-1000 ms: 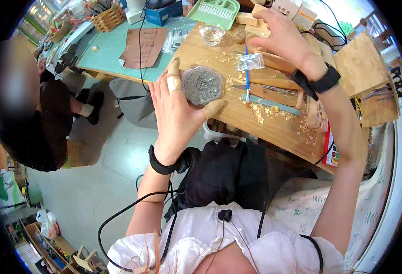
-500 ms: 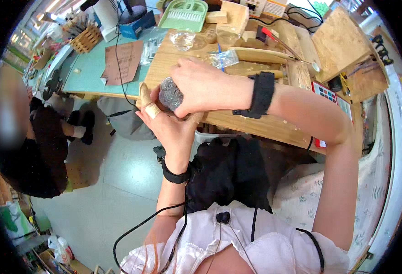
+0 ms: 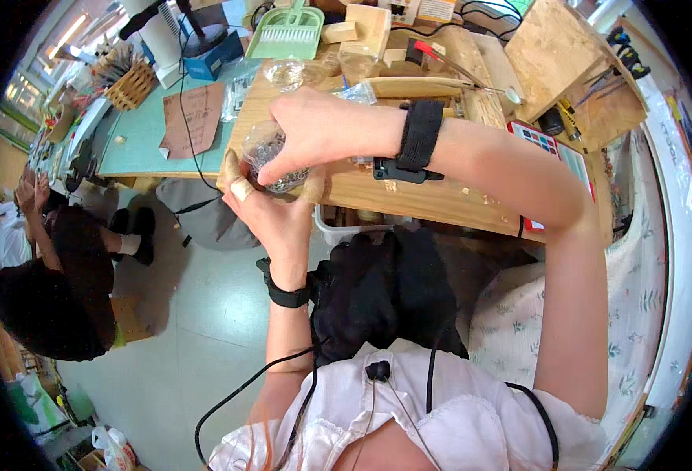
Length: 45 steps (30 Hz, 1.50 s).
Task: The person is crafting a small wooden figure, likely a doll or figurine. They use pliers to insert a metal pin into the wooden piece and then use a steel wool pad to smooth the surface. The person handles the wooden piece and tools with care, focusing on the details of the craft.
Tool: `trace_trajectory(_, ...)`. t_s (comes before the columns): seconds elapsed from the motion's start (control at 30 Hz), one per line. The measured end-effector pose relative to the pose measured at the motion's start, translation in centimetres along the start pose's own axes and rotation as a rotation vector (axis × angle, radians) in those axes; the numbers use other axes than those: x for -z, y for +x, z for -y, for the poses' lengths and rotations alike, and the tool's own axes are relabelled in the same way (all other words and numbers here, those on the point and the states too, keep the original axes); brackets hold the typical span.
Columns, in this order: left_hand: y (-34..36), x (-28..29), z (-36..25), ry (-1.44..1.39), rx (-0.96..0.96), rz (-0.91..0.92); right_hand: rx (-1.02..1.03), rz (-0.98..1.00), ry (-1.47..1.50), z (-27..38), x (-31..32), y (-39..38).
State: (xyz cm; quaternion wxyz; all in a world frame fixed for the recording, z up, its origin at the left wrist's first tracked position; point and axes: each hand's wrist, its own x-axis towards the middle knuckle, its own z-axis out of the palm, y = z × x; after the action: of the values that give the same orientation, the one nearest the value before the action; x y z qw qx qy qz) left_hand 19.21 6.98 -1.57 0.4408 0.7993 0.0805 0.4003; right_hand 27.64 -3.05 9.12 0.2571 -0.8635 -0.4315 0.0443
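A round clear container (image 3: 285, 179) with a silvery grey content sits between my two hands at the bench's front left. My left hand (image 3: 271, 216) grips its lower side, with tan wraps on thumb and fingers. My right hand (image 3: 314, 129) reaches across from the right, thumb and fingers closed over the container's top, hiding part of it. Just behind lie a clear glass piece (image 3: 283, 74), a small plastic bag (image 3: 358, 92) and a long pale wooden piece (image 3: 409, 86). Wood shavings (image 3: 464, 190) lie near my right wrist.
The wooden bench (image 3: 393, 212) carries a green dustpan with brush (image 3: 287, 35), wood blocks (image 3: 338, 31), a red-handled tool (image 3: 428, 49) and a boxy wooden stand (image 3: 546, 59). A green mat (image 3: 122, 157) adjoins it. Another person (image 3: 55, 282) sits at the left; a plastic tub (image 3: 346, 231) is below.
My right hand has come from the wood blocks at the back right down-left onto the container. My left hand and the container shifted left. The other person's hands now show.
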Motion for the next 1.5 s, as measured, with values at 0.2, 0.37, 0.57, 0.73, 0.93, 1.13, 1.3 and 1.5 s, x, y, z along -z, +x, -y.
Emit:
trace_trajectory(0.2,0.0,0.4,0.5,0.026,-0.044,0.032,-0.184,0.035,-0.255,-1.7,8.9,-2.8)
trace_trajectory(0.37,0.1,0.1,0.5,-0.015,-0.055,0.033,-0.527,0.251,-0.200,-6.5,10.3,-8.5)
trace_trajectory(0.57,-0.2,1.1,0.9,-0.076,-0.087,0.076,-0.431,0.065,-0.256,-7.8,8.5,-10.3)
trace_trajectory(0.73,-0.5,1.3,1.4,-0.152,-0.051,0.115,-0.183,0.028,-0.571,-7.0,7.0,-10.3)
trace_trajectory(0.93,-0.8,0.6,0.7,-0.243,0.015,0.105,0.160,-0.077,-0.379,-3.5,4.6,-6.6)
trace_trajectory(1.13,-0.8,0.4,1.1,-0.235,-0.001,0.104,0.187,0.037,-0.083,-1.2,2.3,-2.2)
trace_trajectory(1.3,-0.7,0.1,1.4,-0.292,0.012,0.103,0.144,0.058,-0.024,-2.7,-0.7,-0.3)
trace_trajectory(1.5,-0.8,0.3,1.2,-0.274,0.000,0.093,0.147,-0.019,-0.167,-2.2,-1.7,0.4)
